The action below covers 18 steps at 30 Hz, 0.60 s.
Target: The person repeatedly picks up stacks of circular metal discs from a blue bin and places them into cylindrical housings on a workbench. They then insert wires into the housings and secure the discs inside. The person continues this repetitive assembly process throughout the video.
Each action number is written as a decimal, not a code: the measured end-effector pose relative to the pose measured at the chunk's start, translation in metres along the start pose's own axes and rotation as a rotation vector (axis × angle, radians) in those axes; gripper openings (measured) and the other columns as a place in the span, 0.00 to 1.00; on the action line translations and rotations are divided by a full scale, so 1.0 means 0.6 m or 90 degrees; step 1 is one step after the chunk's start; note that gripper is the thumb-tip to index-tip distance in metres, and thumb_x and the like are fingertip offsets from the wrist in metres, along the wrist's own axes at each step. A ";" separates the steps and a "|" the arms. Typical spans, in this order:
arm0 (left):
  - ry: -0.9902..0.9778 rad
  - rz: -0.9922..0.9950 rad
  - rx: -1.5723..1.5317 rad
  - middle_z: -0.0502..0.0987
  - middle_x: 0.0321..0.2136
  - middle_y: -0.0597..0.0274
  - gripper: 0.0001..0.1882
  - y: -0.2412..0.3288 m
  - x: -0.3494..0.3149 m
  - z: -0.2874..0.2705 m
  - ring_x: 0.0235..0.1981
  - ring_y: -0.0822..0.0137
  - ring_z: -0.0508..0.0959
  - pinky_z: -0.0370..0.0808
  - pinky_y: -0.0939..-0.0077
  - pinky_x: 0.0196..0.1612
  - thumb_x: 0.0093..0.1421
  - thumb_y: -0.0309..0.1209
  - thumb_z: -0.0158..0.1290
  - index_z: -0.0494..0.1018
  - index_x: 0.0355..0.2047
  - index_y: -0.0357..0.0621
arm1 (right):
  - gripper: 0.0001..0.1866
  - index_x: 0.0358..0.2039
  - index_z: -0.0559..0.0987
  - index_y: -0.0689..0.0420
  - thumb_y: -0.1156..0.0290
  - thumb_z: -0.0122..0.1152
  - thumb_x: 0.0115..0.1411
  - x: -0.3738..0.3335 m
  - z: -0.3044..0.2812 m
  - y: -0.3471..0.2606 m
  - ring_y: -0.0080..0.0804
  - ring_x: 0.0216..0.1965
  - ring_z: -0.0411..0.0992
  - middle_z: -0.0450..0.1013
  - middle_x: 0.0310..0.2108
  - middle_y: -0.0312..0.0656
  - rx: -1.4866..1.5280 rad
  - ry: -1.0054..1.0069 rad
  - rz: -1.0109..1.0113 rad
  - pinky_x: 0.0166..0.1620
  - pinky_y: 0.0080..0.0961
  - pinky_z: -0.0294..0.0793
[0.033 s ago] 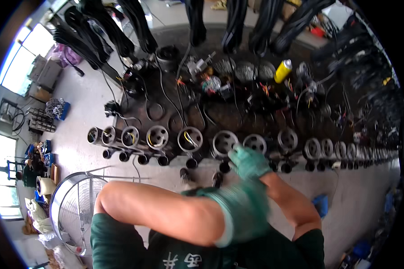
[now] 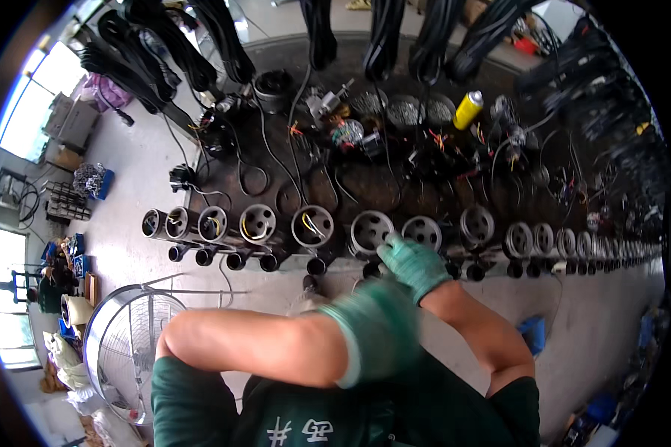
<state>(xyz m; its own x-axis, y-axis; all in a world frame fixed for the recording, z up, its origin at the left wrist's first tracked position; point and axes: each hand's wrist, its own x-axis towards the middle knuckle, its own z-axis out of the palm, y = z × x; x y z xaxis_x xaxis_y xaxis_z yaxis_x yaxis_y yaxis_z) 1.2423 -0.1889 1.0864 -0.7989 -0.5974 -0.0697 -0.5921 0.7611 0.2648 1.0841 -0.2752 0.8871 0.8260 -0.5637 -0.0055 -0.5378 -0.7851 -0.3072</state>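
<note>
My right hand [image 2: 412, 266], in a green glove, is at the row of grey metal cylinders, its fingers bent and close together. The fingertips touch or lie just beside the lower right rim of one open-topped cylinder [image 2: 371, 232]. The hand also covers the lower left edge of the neighbouring cylinder [image 2: 422, 233]. What the fingers hold, if anything, is hidden. Nearer my body is my left hand [image 2: 382, 328], also in a green glove and smeared by motion, so its fingers cannot be made out. Yellow wires stand in another cylinder [image 2: 313, 226] to the left.
Behind the row, a dark worktable [image 2: 365, 179] carries loose cables, wired parts, shallow dishes of small metal pieces [image 2: 405, 111] and a yellow spray can [image 2: 468, 110]. Bundled black cables [image 2: 386, 45] hang above its far side. A large floor fan [image 2: 134, 339] stands at left.
My left hand has shifted left and slightly away from my body, still blurred. The right hand stays at the same cylinders. The whole view has shifted slightly.
</note>
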 end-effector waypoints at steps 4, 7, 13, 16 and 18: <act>-0.250 -0.215 -0.202 0.82 0.34 0.55 0.17 -0.104 -0.071 0.104 0.39 0.50 0.83 0.79 0.54 0.41 0.60 0.46 0.59 0.82 0.47 0.57 | 0.08 0.40 0.79 0.57 0.75 0.59 0.59 -0.002 0.009 -0.006 0.43 0.44 0.80 0.74 0.47 0.46 -0.015 0.008 0.053 0.43 0.39 0.84; -0.058 -0.319 -0.188 0.80 0.41 0.53 0.21 -0.147 -0.127 0.157 0.44 0.48 0.80 0.78 0.56 0.45 0.58 0.42 0.62 0.78 0.50 0.48 | 0.10 0.42 0.79 0.56 0.75 0.58 0.59 0.006 0.004 -0.015 0.42 0.45 0.80 0.74 0.48 0.46 -0.041 0.013 0.081 0.43 0.40 0.84; 0.345 -0.295 -0.214 0.75 0.57 0.43 0.42 -0.206 -0.084 0.194 0.57 0.40 0.74 0.75 0.55 0.59 0.48 0.38 0.72 0.69 0.63 0.43 | 0.11 0.44 0.81 0.56 0.74 0.57 0.60 0.040 -0.002 0.001 0.43 0.43 0.81 0.75 0.47 0.46 -0.096 -0.082 0.075 0.44 0.39 0.84; 0.318 -0.219 -0.229 0.70 0.63 0.40 0.54 -0.231 -0.045 0.186 0.59 0.38 0.73 0.73 0.55 0.63 0.43 0.39 0.75 0.62 0.69 0.42 | 0.09 0.40 0.82 0.56 0.73 0.57 0.61 0.064 -0.103 -0.011 0.45 0.41 0.82 0.76 0.43 0.46 -0.103 -0.074 -0.031 0.43 0.39 0.84; 0.284 -0.211 -0.237 0.67 0.64 0.37 0.56 -0.256 -0.040 0.169 0.62 0.38 0.70 0.72 0.53 0.64 0.42 0.41 0.76 0.61 0.69 0.40 | 0.09 0.40 0.81 0.56 0.72 0.57 0.62 0.097 -0.183 -0.051 0.45 0.41 0.81 0.76 0.42 0.46 -0.055 -0.082 0.009 0.42 0.40 0.83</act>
<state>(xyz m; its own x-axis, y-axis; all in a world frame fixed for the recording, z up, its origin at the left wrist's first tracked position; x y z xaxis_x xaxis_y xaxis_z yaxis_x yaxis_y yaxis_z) 1.3418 -0.2658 0.9500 -0.4132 -0.8931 0.1778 -0.6593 0.4281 0.6181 1.1302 -0.3120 1.0009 0.8304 -0.5411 -0.1331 -0.5570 -0.7997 -0.2239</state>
